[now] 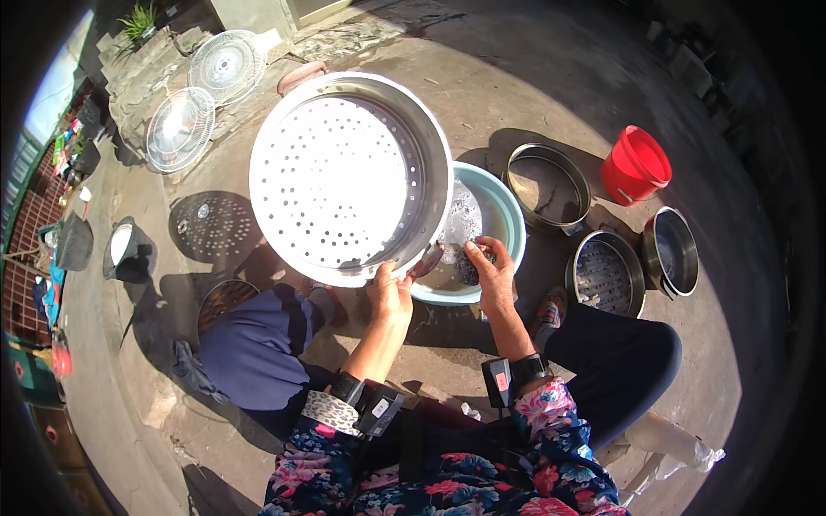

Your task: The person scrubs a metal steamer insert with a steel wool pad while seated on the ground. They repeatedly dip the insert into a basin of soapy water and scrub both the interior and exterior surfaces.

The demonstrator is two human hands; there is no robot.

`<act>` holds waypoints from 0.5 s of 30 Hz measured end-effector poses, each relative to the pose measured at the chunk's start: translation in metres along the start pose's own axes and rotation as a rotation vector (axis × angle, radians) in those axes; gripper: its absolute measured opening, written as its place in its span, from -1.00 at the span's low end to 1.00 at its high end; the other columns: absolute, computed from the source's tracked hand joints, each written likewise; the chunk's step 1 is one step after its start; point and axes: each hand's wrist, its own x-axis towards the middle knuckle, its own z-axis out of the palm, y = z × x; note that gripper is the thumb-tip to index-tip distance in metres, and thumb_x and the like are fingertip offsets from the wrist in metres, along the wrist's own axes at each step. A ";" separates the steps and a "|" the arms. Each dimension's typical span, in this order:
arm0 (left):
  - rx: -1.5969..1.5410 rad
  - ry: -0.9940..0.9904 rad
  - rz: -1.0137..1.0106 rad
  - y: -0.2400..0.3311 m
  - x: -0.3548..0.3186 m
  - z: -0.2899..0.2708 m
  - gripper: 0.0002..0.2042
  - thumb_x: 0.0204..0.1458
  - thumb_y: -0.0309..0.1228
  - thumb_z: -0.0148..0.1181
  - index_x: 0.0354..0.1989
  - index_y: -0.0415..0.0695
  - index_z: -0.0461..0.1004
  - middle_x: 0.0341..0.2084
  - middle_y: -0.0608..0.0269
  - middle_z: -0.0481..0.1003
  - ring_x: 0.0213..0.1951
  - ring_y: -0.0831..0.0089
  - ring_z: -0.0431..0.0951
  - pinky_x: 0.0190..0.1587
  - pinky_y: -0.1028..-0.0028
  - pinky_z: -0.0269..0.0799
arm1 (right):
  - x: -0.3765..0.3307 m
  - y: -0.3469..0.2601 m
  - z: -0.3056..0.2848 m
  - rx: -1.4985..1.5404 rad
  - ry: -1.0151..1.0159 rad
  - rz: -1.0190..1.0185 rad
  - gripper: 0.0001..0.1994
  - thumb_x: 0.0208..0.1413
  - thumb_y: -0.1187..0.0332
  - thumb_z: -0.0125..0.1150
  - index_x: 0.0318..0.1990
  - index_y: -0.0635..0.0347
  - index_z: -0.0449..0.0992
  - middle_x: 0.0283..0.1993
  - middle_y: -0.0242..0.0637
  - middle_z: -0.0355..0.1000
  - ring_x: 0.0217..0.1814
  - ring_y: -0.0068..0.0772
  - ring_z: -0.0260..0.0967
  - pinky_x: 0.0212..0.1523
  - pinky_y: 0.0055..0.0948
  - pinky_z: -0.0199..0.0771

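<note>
A large round steamer tray [335, 172] with a perforated metal bottom is tilted up, its inside bright in the sun. My left hand [389, 297] grips its lower rim near a brown side handle [428, 261]. Another handle [301, 77] sticks out at the top left of the rim. Behind the tray's right edge stands a light blue basin [513, 225] with sudsy water [465, 215]. My right hand [492, 273] is over the basin beside the near handle. Its fingers are closed on a dark, rough-looking pad [467, 272], partly hidden.
To the right are a round metal ring pot [576, 176], a perforated steamer tier [639, 284], another metal pot [688, 249] and a red bucket [635, 163]. Two fan grilles [179, 129] lie at the far left. A dark bucket [129, 249] stands left of my knee.
</note>
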 end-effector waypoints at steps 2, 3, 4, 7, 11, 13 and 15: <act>0.019 0.073 0.045 -0.002 -0.002 0.009 -0.58 -0.05 -0.52 0.18 0.03 -0.12 0.29 -0.07 0.19 0.40 -0.05 0.23 0.46 -0.06 0.08 0.47 | -0.016 -0.002 0.013 -0.376 -0.024 -0.262 -0.54 -0.06 0.27 0.42 -0.04 0.29 0.42 -0.13 -0.27 0.34 -0.07 -0.41 0.32 -0.07 -0.45 0.37; -0.007 0.074 0.013 -0.005 -0.007 0.013 -0.58 -0.05 -0.51 0.18 0.03 -0.12 0.29 -0.07 0.19 0.40 -0.07 0.23 0.46 -0.08 0.10 0.47 | -0.024 -0.001 0.020 -0.472 -0.052 -0.346 -0.55 -0.09 0.30 0.43 -0.05 0.24 0.43 -0.12 -0.25 0.34 -0.08 -0.33 0.33 -0.06 -0.41 0.38; -0.034 0.057 -0.010 -0.009 -0.012 0.018 -0.59 -0.05 -0.50 0.18 0.03 -0.13 0.29 -0.08 0.20 0.40 -0.08 0.24 0.47 -0.10 0.11 0.48 | -0.031 0.000 0.027 -0.578 -0.085 -0.490 -0.56 -0.12 0.33 0.43 -0.05 0.20 0.44 -0.12 -0.22 0.35 -0.08 -0.25 0.34 -0.05 -0.38 0.38; -0.014 0.135 0.000 -0.019 -0.027 0.030 -0.63 -0.03 -0.46 0.18 0.00 -0.13 0.31 -0.09 0.23 0.40 -0.10 0.27 0.47 -0.13 0.18 0.48 | -0.033 0.003 0.037 -0.711 0.014 -0.603 -0.69 -0.20 0.53 0.37 -0.22 0.18 0.49 -0.23 -0.20 0.32 -0.17 -0.15 0.34 -0.15 -0.32 0.38; -0.031 0.097 0.023 -0.030 -0.037 0.034 -0.66 -0.01 -0.42 0.20 -0.03 -0.11 0.34 -0.10 0.28 0.41 -0.07 0.36 0.44 -0.07 0.23 0.46 | -0.013 0.014 0.036 -0.754 0.086 -0.629 -0.78 -0.17 0.54 0.33 -0.30 0.20 0.50 -0.32 -0.21 0.31 -0.25 -0.16 0.33 -0.22 -0.27 0.36; -0.027 0.142 -0.012 -0.033 -0.035 0.033 -0.63 -0.01 -0.42 0.23 0.00 -0.05 0.34 -0.09 0.31 0.40 -0.06 0.40 0.43 -0.06 0.21 0.44 | -0.005 0.021 0.037 -0.767 0.119 -0.630 -0.80 -0.15 0.54 0.31 -0.31 0.20 0.49 -0.33 -0.19 0.32 -0.25 -0.13 0.33 -0.23 -0.27 0.36; -0.024 0.123 0.053 -0.036 -0.035 0.031 -0.63 -0.01 -0.42 0.21 0.01 -0.04 0.34 -0.08 0.32 0.41 -0.06 0.39 0.42 -0.05 0.22 0.43 | -0.007 0.026 0.038 -0.731 0.149 -0.598 -0.82 -0.14 0.53 0.30 -0.31 0.20 0.49 -0.33 -0.18 0.32 -0.25 -0.11 0.34 -0.23 -0.26 0.36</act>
